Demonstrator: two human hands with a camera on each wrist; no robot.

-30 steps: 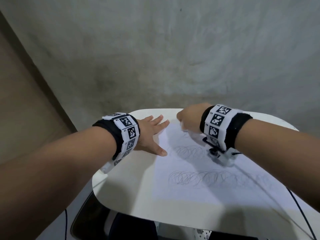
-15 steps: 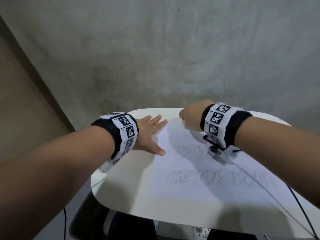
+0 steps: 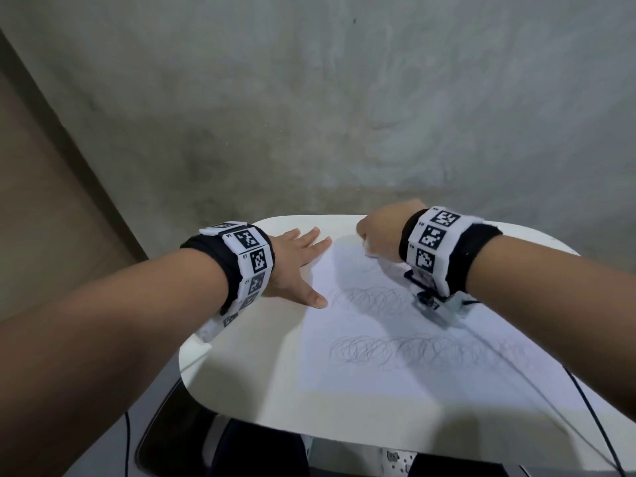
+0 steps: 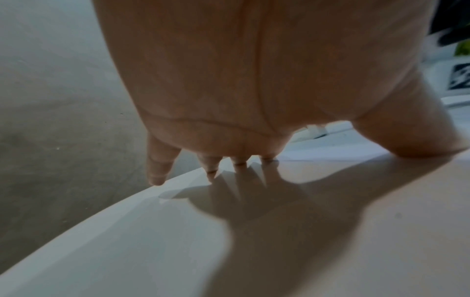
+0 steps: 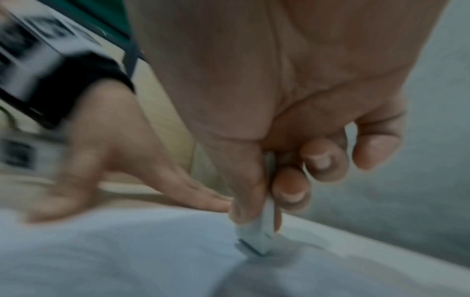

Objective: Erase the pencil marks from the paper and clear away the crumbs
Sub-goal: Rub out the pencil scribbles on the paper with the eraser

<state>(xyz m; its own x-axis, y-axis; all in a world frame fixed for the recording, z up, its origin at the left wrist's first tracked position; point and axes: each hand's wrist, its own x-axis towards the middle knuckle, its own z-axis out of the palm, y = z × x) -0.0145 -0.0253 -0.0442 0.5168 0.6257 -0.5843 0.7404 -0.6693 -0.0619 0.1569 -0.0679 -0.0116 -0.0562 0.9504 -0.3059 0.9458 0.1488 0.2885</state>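
Note:
A white sheet of paper (image 3: 395, 366) lies on the white table (image 3: 247, 366), with looped pencil scribbles (image 3: 406, 351) in rows across it. My right hand (image 3: 382, 235) pinches a small white eraser (image 5: 257, 237) between thumb and fingers, its lower end pressed onto the paper (image 5: 101, 261) near the far edge. My left hand (image 3: 296, 266) lies flat with fingers spread, pressing down the paper's far left corner; its fingers (image 4: 211, 166) reach the table rim. Crumbs cannot be made out.
The table (image 4: 152, 241) has rounded corners and ends just beyond both hands, with a grey concrete floor (image 3: 309, 115) past it. A thin black cable (image 3: 592, 418) runs from the right wrist over the near right side. A dark chair (image 3: 179, 442) shows under the near edge.
My right hand has shifted slightly back and forth with the eraser at the paper's far edge. The left hand has stayed flat on the corner.

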